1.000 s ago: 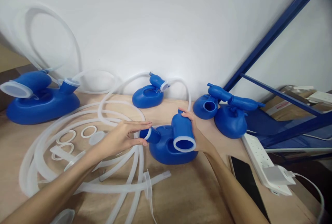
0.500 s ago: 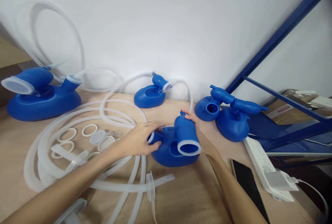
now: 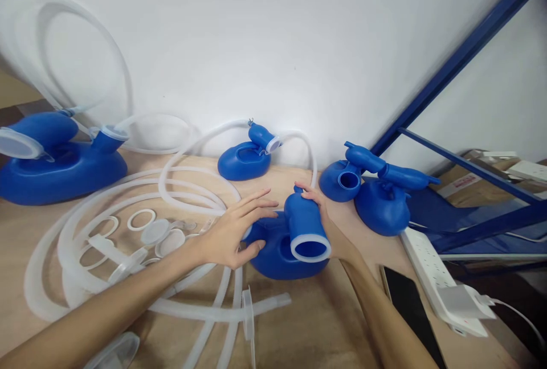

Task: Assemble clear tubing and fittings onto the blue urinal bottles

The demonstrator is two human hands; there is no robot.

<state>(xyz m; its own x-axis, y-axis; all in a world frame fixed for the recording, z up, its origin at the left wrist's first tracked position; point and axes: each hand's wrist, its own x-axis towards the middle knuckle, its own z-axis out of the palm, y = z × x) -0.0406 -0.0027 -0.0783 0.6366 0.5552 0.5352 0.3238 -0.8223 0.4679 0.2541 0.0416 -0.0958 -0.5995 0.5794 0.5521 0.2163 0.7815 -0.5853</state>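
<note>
A blue plastic urinal bottle (image 3: 273, 263) rests on the table in front of me. On top of it lies its blue cup-shaped funnel (image 3: 304, 215), the wide mouth with a white ring facing me. My right hand (image 3: 327, 215) is closed round the funnel's far right side, fingers at the narrow spout. My left hand (image 3: 239, 229) is open at the bottle's left end, fingers and thumb spread beside the neck, which it mostly hides. Whether it touches the bottle I cannot tell. Below lies the end of a clear tube (image 3: 273, 302) with a translucent cap (image 3: 248, 315) around it.
Coiled clear tubing (image 3: 47, 278), white rings (image 3: 142, 220) and translucent caps (image 3: 154, 232) lie to the left. Other blue urinal bottles (image 3: 64, 172) stand along the wall. A phone (image 3: 410, 312) and a white power strip (image 3: 427, 269) are at right, beside a blue metal frame (image 3: 461, 67).
My left hand has loosened from the bottle's neck, its fingers lifting and spreading. My right hand keeps its hold on the funnel. The view has shifted slightly.
</note>
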